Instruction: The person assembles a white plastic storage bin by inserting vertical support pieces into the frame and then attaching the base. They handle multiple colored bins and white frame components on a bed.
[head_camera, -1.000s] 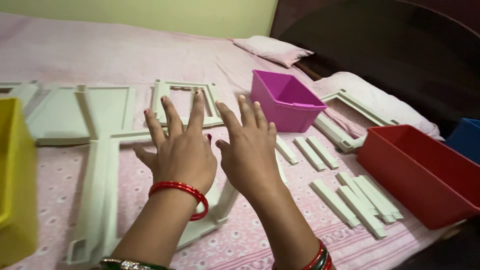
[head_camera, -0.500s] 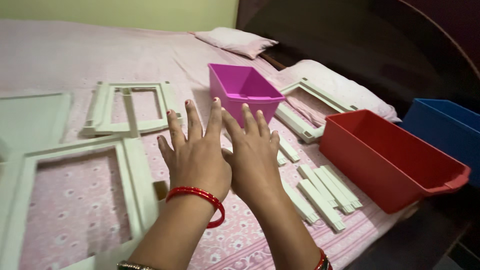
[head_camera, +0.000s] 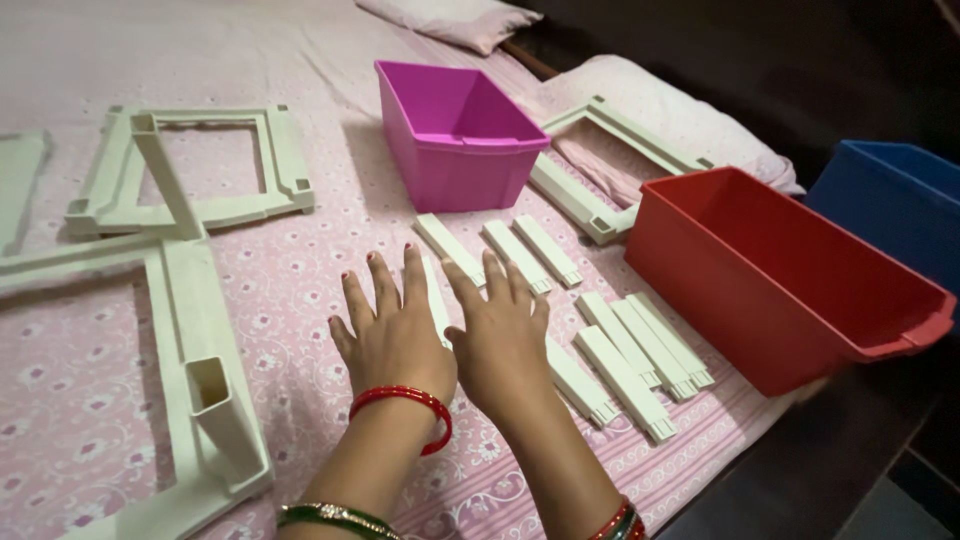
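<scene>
Where slats (head_camera: 530, 255) lie, perhaps touching: hands (head_camera: 450, 335).

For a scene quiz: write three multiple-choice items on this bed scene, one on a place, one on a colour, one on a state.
1. Where is the magenta bin?
A. beyond the hands
B. inside the red bin
C. on the floor

2. What colour is the bangle on the left wrist?
A. blue
B. red
C. white

3. How are the left hand and right hand?
A. gripping a slat
B. fisted
C. open, fingers spread

Answers: 1 A, it sits on the bedsheet past the cream slats. 2 B, it shows red. 3 C, both hold nothing.
</scene>
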